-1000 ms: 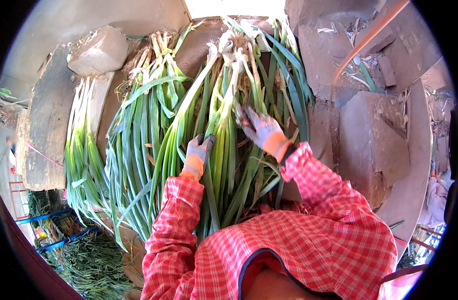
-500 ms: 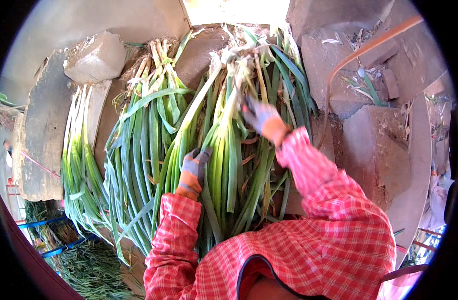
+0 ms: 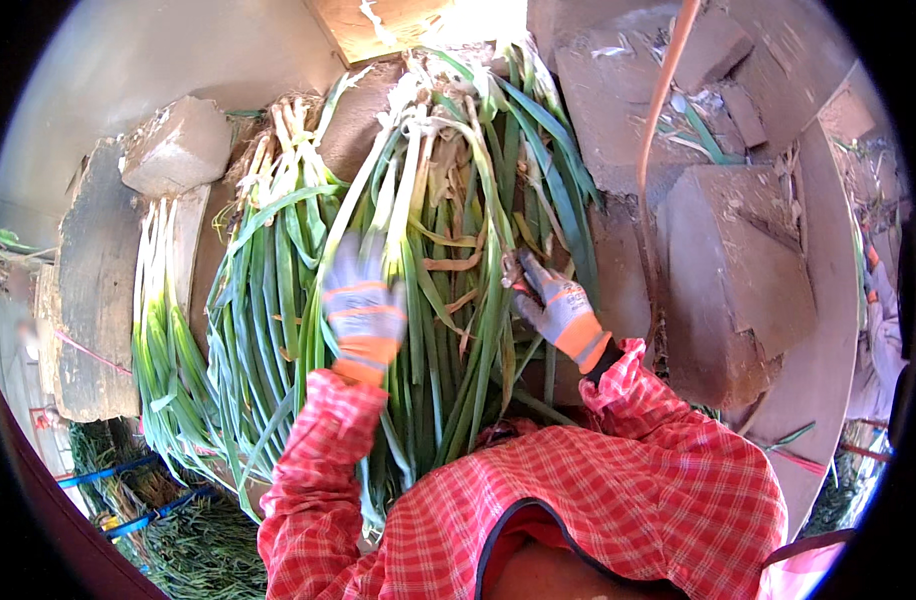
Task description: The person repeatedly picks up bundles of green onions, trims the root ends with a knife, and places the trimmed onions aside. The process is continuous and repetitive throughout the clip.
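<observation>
A thick heap of long green onions [image 3: 433,300] lies before me, white and rooty ends at the far side, green leaves hanging toward my body. Over the pale-to-green part of the stalks is my left hand [image 3: 363,310], in a grey and orange glove; motion smears its fingers, so its grip is unclear. At the right side of the heap my right hand [image 3: 560,312], gloved alike, has its fingers bent around a small dark and reddish thing that I cannot make out. Brownish dry leaves hang among the stalks between the hands.
A smaller bunch of green onions [image 3: 158,320] lies at the left beside a weathered board [image 3: 93,290] and a block [image 3: 178,147]. Large blocks [image 3: 728,270] stand at the right, behind a brown strap [image 3: 658,130]. Blue-strapped greens [image 3: 188,530] fill the lower left.
My right hand has come down from the white ends to the heap's right side. The left hand has moved up along the stalks and now blurs. The whole view has shifted slightly.
</observation>
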### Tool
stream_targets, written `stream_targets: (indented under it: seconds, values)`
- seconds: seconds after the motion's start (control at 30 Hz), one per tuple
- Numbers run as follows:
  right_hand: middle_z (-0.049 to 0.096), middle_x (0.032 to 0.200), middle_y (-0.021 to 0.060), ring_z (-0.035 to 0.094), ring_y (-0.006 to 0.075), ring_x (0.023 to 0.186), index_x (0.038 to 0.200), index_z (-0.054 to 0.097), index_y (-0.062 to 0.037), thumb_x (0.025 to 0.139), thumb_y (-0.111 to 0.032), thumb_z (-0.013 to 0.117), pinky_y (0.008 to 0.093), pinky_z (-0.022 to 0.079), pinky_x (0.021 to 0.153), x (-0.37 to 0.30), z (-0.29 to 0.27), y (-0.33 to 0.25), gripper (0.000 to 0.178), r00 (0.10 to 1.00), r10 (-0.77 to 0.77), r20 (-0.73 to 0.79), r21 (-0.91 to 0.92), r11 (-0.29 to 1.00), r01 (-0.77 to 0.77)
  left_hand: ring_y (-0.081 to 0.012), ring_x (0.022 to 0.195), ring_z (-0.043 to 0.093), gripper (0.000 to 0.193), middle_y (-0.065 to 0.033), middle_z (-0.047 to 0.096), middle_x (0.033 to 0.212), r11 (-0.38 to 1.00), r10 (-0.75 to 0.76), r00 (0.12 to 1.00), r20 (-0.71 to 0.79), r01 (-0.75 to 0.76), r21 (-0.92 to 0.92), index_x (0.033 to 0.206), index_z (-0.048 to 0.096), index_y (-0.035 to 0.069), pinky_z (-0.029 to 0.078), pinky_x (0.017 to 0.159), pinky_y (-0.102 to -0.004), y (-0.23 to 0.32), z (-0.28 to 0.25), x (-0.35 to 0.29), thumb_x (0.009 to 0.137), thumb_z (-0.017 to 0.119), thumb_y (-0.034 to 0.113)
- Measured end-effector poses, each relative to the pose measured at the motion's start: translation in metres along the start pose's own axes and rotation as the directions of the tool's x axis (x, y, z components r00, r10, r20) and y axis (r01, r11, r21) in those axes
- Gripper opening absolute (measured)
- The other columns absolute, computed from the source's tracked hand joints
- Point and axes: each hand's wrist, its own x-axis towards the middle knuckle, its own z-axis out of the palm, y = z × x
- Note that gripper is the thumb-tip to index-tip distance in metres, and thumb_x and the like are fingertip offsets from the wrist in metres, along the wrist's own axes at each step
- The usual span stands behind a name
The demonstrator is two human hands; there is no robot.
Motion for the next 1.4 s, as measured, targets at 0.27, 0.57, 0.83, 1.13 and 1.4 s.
stream_targets:
  seconds: [0.27,0.57,0.83,1.13,1.4]
  values:
    - [0.062,0.096,0.0262,0.061,0.0415,0.085,0.132,0.043,-0.0004,0.086,-0.032,0.057,0.0479,0.048,0.074,-0.021,0.010,0.072,0.058,0.982,0.120,-0.146,-0.001,0.993,-0.121,-0.0352,0.118,0.051,0.081,-0.0255,0.052,0.124,0.932,-0.081,0.734,0.675,0.296,-0.210,0.140,0.031,0.001,0.041,0.100,-0.0373,0.111,0.126,-0.019,0.074,0.069,0.029]
    - [0.060,0.094,0.0240,0.057,0.0409,0.085,0.132,0.041,0.0033,0.082,-0.018,0.062,0.0447,0.046,0.076,-0.030,-0.013,-0.007,0.059,1.000,-0.012,-0.006,0.160,0.987,0.012,-0.0148,0.092,0.062,0.039,-0.0078,0.063,0.106,0.009,-0.057,0.775,0.629,0.630,-0.776,0.126,0.050,-0.003,0.050,0.080,-0.0257,-0.017,0.078,-0.031,0.092,0.051,0.017]
    - [0.061,0.092,0.0206,0.059,0.0373,0.086,0.136,0.037,-0.0006,0.084,-0.032,0.058,0.0443,0.046,0.080,-0.020,0.003,-0.040,0.064,0.974,-0.219,0.056,0.048,0.975,0.216,-0.0110,0.088,0.061,0.033,-0.0029,0.064,0.102,-0.392,0.073,0.873,0.483,0.470,-0.791,0.121,0.054,0.004,0.049,0.079,-0.0250,-0.064,0.152,-0.064,0.098,0.042,0.023]
    - [0.060,0.090,0.0209,0.059,0.0368,0.086,0.133,0.039,0.0033,0.085,-0.032,0.057,0.0431,0.046,0.078,0.005,0.023,-0.035,0.062,0.966,-0.259,-0.029,0.013,0.966,0.259,-0.0119,0.091,0.061,0.036,-0.0046,0.065,0.105,-0.127,-0.015,0.852,0.523,0.517,-0.847,0.125,0.054,0.003,0.049,0.080,-0.0258,-0.045,0.114,-0.053,0.097,0.046,0.025]
    - [0.065,0.085,0.0223,0.062,0.0390,0.081,0.119,0.053,-0.0082,0.086,-0.038,0.053,0.0467,0.048,0.075,0.164,0.048,0.003,0.045,0.998,0.022,-0.065,-0.058,0.998,-0.026,-0.0137,0.105,0.055,0.048,-0.0106,0.058,0.120,0.163,-0.123,0.775,0.620,0.632,-0.758,0.131,0.045,-0.006,0.044,0.090,-0.0258,-0.013,0.076,-0.040,0.090,0.058,0.016]
